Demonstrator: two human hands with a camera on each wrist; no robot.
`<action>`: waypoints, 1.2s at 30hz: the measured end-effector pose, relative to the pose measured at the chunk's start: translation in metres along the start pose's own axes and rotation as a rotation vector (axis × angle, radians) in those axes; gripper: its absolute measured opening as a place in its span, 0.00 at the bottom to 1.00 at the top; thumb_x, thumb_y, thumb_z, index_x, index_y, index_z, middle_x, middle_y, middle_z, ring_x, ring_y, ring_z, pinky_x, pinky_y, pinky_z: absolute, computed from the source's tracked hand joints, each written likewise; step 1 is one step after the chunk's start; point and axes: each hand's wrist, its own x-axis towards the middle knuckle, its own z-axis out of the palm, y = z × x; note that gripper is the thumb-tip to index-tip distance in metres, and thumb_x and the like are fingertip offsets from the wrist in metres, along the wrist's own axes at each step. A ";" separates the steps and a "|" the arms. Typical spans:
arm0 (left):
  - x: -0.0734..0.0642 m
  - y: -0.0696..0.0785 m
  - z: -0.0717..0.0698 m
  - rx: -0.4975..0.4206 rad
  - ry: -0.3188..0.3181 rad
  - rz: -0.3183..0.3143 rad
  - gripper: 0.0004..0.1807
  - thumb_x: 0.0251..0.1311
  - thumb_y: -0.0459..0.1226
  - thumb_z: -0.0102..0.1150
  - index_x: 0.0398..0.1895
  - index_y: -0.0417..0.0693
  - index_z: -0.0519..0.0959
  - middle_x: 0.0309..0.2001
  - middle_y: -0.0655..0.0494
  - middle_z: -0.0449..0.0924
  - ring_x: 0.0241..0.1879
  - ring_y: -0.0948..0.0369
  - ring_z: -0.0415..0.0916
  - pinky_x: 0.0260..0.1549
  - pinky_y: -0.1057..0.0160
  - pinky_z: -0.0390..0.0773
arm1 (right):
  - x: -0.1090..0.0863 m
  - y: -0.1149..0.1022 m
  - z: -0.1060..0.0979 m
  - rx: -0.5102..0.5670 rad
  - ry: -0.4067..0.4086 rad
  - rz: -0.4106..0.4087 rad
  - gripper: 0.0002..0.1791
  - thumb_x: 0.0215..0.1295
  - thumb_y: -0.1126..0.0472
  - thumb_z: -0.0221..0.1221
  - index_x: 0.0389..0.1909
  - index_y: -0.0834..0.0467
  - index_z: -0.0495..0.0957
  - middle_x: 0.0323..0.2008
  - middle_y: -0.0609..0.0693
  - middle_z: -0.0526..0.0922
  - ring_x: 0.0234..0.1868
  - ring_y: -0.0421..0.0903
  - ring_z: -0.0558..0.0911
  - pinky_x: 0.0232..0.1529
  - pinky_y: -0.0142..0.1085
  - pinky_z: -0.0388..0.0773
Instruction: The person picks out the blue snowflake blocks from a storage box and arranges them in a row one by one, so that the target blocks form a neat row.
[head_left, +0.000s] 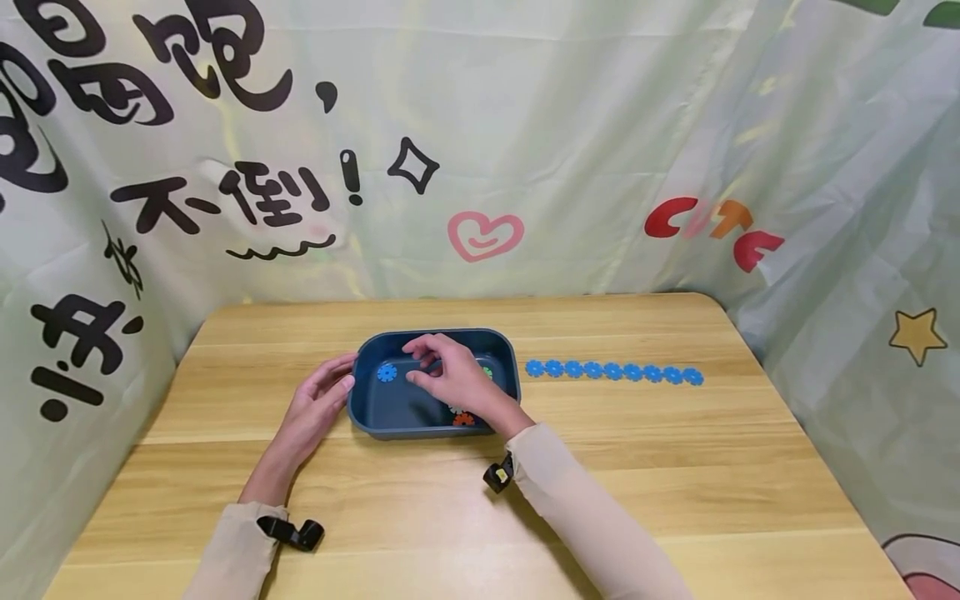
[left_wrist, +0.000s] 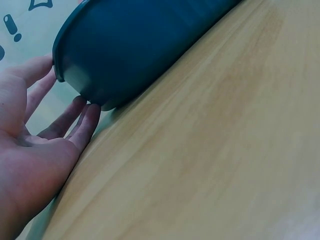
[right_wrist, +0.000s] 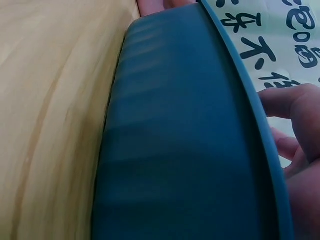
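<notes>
A dark blue rectangular tray (head_left: 420,430) stands on the table. My left hand (head_left: 321,402) rests against its left end, fingertips at the outer wall and rim; the left wrist view shows the hand's fingers (left_wrist: 86,125) touching that wall from outside. My right hand (head_left: 453,375) hovers over the tray's inside, thumb and forefinger apart with nothing between them. Left of it in the tray lies a blue flower-shaped piece (head_left: 386,372). An orange piece (head_left: 463,419) lies near the front wall beside a whitish one, and a green piece (head_left: 487,372) shows partly behind the right hand.
Several blue flower-shaped pieces (head_left: 612,372) lie in a row on the wooden table (head_left: 637,475), running right from beside the tray. A printed curtain (head_left: 585,150) hangs behind and at both sides of the table. Each wrist wears a small black camera (head_left: 498,473).
</notes>
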 end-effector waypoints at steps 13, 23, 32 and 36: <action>-0.003 0.000 -0.001 0.011 -0.003 -0.015 0.26 0.78 0.36 0.52 0.75 0.40 0.64 0.70 0.44 0.65 0.65 0.57 0.70 0.59 0.66 0.77 | 0.025 0.004 0.021 -0.036 -0.055 0.119 0.20 0.69 0.63 0.67 0.60 0.60 0.79 0.54 0.55 0.81 0.49 0.47 0.80 0.51 0.34 0.79; 0.000 0.000 0.002 -0.025 -0.016 -0.001 0.26 0.78 0.34 0.51 0.75 0.38 0.64 0.70 0.42 0.65 0.64 0.56 0.69 0.59 0.65 0.78 | 0.036 0.011 0.032 -0.197 -0.138 0.146 0.21 0.68 0.63 0.66 0.60 0.60 0.79 0.54 0.55 0.80 0.53 0.49 0.79 0.56 0.34 0.77; 0.002 0.003 0.000 -0.019 -0.028 0.006 0.26 0.78 0.34 0.50 0.75 0.39 0.64 0.70 0.42 0.65 0.64 0.57 0.69 0.59 0.65 0.78 | 0.039 0.014 0.040 -0.273 -0.167 0.126 0.24 0.69 0.62 0.65 0.65 0.59 0.77 0.58 0.54 0.79 0.55 0.47 0.79 0.59 0.35 0.76; 0.002 0.001 -0.001 -0.026 -0.030 0.011 0.26 0.78 0.33 0.50 0.75 0.37 0.64 0.68 0.43 0.66 0.63 0.58 0.71 0.58 0.65 0.78 | 0.036 0.013 0.042 -0.301 -0.190 0.098 0.22 0.69 0.63 0.64 0.63 0.59 0.78 0.57 0.53 0.79 0.53 0.46 0.80 0.57 0.32 0.76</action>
